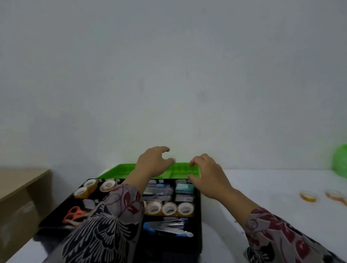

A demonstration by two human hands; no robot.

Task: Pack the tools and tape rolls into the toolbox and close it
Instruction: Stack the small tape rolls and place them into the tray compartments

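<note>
Two hands reach over the open black plastic toolbox [197, 220] on the white desk [261, 183], toward its green plastic lid [118, 171], which is folded back behind it. The left hand [154, 162] hovers above the lid, loosely curled and holding nothing. The right hand [208, 174] brackets the lid's right corner; whether it grips is unclear. Closing looks to be next, yet several yellowish tape rolls [308, 196] lie well apart on the desk, so packing seems unfinished. A brown box [17, 191] and a pale wall [165, 71] stand beyond.
</note>
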